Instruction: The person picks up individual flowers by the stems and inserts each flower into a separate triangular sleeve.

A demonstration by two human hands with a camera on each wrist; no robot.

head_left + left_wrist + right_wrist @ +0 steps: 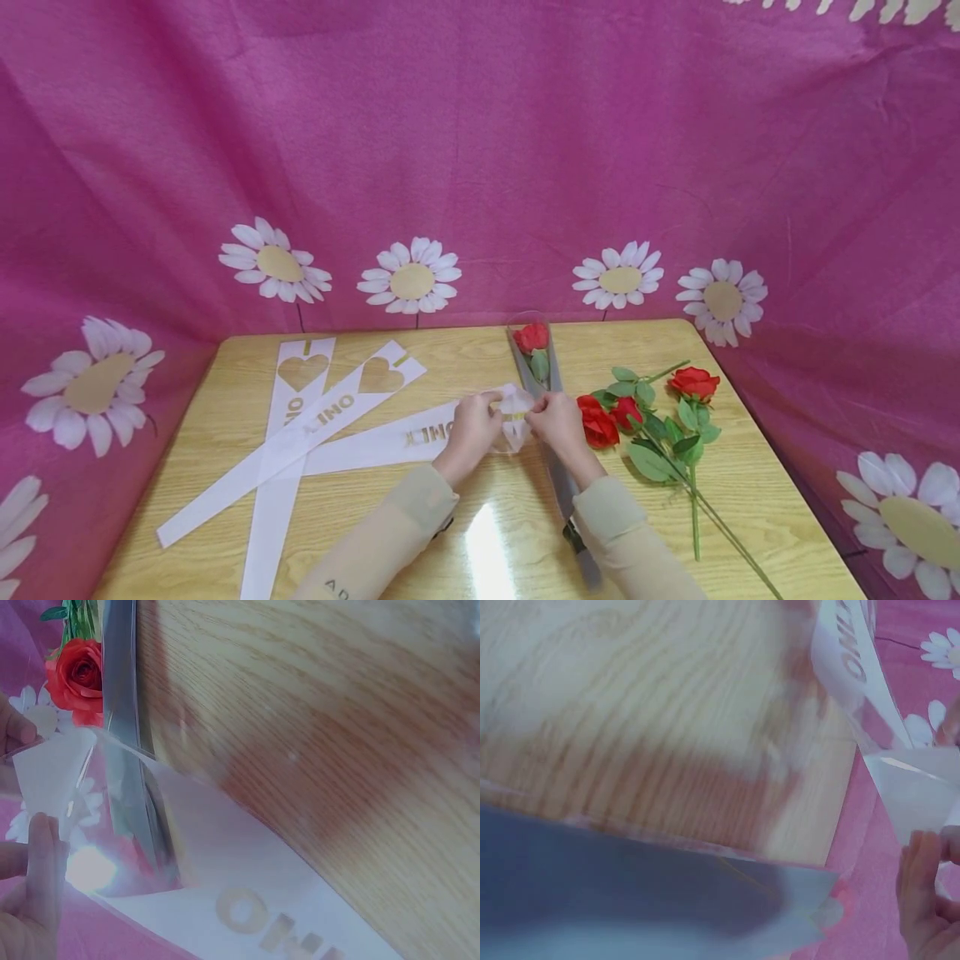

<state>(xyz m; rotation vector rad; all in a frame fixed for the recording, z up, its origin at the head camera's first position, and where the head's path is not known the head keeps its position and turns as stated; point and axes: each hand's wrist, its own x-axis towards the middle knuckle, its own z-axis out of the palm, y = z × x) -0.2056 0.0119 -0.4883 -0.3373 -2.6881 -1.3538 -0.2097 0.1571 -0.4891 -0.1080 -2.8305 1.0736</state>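
Note:
My left hand [477,427] pinches one side of the wide end of a clear-and-white flower sleeve [430,435] with gold lettering. On the other side of that end, my right hand [562,425] pinches the film between thumb and fingers. The sleeve's mouth lies between the two hands, and its narrow tail runs left along the table. In the left wrist view the sleeve [225,847] bulges apart near the fingers. A red rose in a dark-backed sleeve [522,367] lies beneath my right hand and forearm, its bloom [531,337] at the far end.
Two more printed white sleeves [217,492] with heart windows lie crossed on the left of the wooden table [367,533]. Loose red roses [693,382] with green leaves and long stems lie on the right. A magenta daisy-print cloth [495,167] hangs around the table.

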